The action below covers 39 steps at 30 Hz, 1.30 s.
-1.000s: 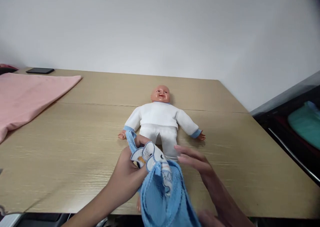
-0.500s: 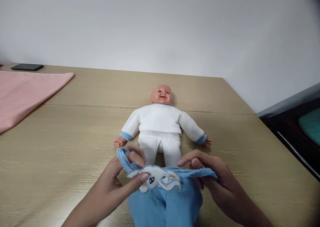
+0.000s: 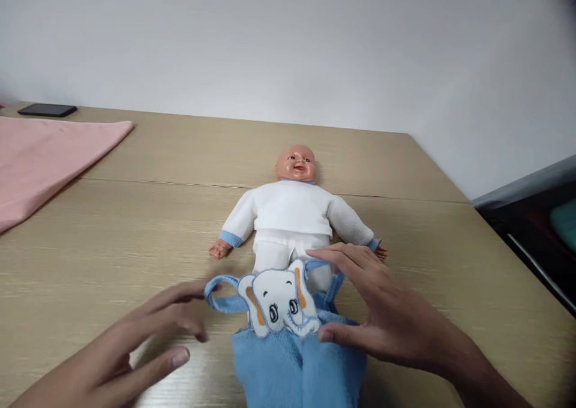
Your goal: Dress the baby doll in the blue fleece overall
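A doll [image 3: 294,207] lies on its back in a white top with blue cuffs and white trousers, head away from me. Over its lower legs are blue overalls [image 3: 288,366] with a white elephant patch [image 3: 281,297] and shoulder straps. My left hand [image 3: 148,336] is off to the left, fingers apart and holding nothing; its index fingertip is close to the left strap loop [image 3: 222,294]. My right hand [image 3: 378,306] is spread over the right side of the overalls, thumb at the patch's edge and fingers above the right strap. The doll's feet are hidden.
The doll rests on a wooden table [image 3: 180,216] with a seam across it. A pink cloth [image 3: 49,162] lies at the left, with a black phone-like object [image 3: 47,110] behind it. Past the table's right edge stands something dark with a green part [image 3: 564,222].
My left hand has let go of the overalls and moved left. My right hand has opened and shifted over the patch's right side. The elephant patch now lies flatter, fully showing.
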Each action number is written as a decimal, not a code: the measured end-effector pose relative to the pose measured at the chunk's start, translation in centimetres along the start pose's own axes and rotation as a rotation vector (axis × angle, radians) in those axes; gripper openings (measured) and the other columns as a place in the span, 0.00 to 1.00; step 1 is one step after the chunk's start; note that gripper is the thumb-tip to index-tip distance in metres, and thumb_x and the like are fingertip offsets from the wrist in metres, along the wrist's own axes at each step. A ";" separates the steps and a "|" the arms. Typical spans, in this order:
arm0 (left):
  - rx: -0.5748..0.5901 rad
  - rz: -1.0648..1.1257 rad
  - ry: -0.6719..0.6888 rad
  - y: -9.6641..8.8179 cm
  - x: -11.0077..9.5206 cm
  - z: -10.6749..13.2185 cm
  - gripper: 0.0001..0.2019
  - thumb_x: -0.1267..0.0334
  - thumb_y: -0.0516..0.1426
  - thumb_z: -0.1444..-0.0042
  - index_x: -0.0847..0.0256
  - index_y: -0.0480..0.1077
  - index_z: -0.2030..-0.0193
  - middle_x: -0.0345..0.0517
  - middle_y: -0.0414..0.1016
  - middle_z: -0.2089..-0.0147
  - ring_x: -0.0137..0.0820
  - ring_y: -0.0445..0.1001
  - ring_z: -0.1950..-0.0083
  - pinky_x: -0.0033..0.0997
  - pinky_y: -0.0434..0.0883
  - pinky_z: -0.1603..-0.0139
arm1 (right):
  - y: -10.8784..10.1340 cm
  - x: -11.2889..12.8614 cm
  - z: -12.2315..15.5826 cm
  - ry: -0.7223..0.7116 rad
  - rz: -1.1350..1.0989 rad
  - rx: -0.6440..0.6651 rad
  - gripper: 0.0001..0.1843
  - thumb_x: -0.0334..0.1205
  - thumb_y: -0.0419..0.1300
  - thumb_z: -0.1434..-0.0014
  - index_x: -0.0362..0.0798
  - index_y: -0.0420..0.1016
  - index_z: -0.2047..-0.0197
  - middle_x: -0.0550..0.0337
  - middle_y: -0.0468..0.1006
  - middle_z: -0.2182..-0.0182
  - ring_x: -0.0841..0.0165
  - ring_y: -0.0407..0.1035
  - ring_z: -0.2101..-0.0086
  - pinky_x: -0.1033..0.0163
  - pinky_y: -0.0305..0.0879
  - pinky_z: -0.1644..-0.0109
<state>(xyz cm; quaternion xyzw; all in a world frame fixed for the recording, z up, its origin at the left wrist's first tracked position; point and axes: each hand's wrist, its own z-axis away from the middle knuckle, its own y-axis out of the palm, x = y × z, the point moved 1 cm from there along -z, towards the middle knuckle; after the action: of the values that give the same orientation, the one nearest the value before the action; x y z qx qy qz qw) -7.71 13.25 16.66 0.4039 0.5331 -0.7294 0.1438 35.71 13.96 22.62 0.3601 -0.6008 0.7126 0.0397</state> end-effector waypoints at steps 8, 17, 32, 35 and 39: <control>0.078 0.031 0.132 4.5 -6.6 -5.5 0.41 0.49 0.69 0.32 0.36 0.52 0.20 0.49 0.65 0.20 0.52 0.64 0.19 0.57 0.67 0.21 | 0.3 1.2 -3.6 -0.087 -0.128 0.231 0.26 0.58 0.77 0.39 0.49 0.85 0.46 0.54 0.87 0.55 0.54 0.78 0.51 0.48 0.68 0.39; 0.088 0.195 0.387 4.2 -9.6 -7.6 0.08 0.60 0.66 0.27 0.50 0.75 0.44 0.44 0.72 0.37 0.38 0.71 0.35 0.35 0.68 0.30 | -1.4 2.5 -3.2 -0.151 -0.479 -0.019 0.05 0.43 0.61 0.22 0.52 0.73 0.52 0.66 0.73 0.64 0.70 0.67 0.63 0.65 0.66 0.56; 0.295 0.547 0.289 2.3 -12.1 -10.4 0.20 0.46 0.69 0.33 0.55 0.79 0.43 0.43 0.83 0.47 0.39 0.80 0.47 0.32 0.77 0.45 | -1.5 2.3 -4.4 -0.208 -0.682 0.168 0.12 0.48 0.67 0.29 0.48 0.80 0.55 0.60 0.82 0.61 0.66 0.73 0.62 0.63 0.74 0.52; 0.597 0.529 0.272 1.7 -12.0 -10.2 0.18 0.49 0.76 0.43 0.58 0.84 0.54 0.41 0.86 0.59 0.38 0.82 0.58 0.31 0.78 0.53 | -1.7 2.5 -3.9 -0.150 -0.681 0.098 0.13 0.49 0.63 0.27 0.49 0.81 0.58 0.60 0.83 0.61 0.64 0.74 0.59 0.61 0.75 0.47; 0.554 0.533 0.414 1.9 -11.5 -10.4 0.10 0.55 0.71 0.34 0.59 0.84 0.56 0.46 0.86 0.54 0.37 0.81 0.54 0.33 0.78 0.47 | -1.2 2.5 -4.3 -0.263 -0.726 0.350 0.16 0.47 0.70 0.31 0.47 0.84 0.45 0.56 0.87 0.50 0.63 0.78 0.49 0.61 0.74 0.37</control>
<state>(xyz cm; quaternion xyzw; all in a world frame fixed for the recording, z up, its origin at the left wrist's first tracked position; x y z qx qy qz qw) 5.30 19.25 22.89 0.6885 0.2117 -0.6859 0.1033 32.44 17.13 24.99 0.6373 -0.3047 0.6918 0.1494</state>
